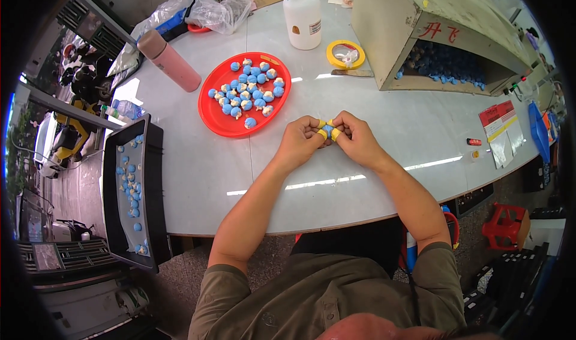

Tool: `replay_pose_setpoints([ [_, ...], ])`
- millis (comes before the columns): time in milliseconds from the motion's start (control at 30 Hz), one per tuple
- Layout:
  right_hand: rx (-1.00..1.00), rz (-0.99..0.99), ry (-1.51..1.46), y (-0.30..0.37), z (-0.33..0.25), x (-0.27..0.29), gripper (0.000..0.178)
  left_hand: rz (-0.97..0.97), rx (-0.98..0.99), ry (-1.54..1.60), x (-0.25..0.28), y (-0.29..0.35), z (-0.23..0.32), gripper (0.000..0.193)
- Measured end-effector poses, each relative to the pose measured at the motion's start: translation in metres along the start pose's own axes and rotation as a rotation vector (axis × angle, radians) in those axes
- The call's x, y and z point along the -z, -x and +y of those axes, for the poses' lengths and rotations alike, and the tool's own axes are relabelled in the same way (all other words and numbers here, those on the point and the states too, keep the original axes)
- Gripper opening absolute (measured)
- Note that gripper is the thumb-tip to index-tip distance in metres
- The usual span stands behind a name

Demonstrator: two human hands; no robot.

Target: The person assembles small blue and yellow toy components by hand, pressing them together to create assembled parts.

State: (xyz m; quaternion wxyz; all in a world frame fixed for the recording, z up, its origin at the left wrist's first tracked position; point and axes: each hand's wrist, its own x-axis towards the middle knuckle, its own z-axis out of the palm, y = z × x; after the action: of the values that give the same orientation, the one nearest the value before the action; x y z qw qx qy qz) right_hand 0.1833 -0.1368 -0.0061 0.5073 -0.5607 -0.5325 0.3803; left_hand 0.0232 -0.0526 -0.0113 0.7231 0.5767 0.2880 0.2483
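Both my hands meet over the grey table, pinching one small blue piece (328, 130) between them. My left hand (299, 140) grips it from the left with thumb and forefinger, and my right hand (357, 138) from the right. Yellow coverings wrap the tips of those fingers. The fingers partly hide the piece, so its full shape does not show. Left of my hands lies a red round plate (223, 123) bearing many small blue balls, several with cream-white bits on them.
A black tray (157, 220) with more blue balls sits at the left edge. Behind are a pink bottle (171, 62), a white plastic bottle (303, 22), a yellow tape roll (332, 58) and a flat strip (353, 73). A metal box (384, 34) holding blue pieces stands back right.
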Motion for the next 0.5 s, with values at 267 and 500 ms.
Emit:
replay_pose_setpoints([
  [267,0.0,0.001,-0.005,0.0002,0.002,-0.0015,0.009,0.001,0.0,-0.015,-0.0002,0.0008,-0.0003,0.017],
  [500,0.001,0.01,-0.001,0.001,0.0007,-0.0016,0.009,0.008,0.034,-0.009,-0.001,0.0017,0.0031,0.017],
])
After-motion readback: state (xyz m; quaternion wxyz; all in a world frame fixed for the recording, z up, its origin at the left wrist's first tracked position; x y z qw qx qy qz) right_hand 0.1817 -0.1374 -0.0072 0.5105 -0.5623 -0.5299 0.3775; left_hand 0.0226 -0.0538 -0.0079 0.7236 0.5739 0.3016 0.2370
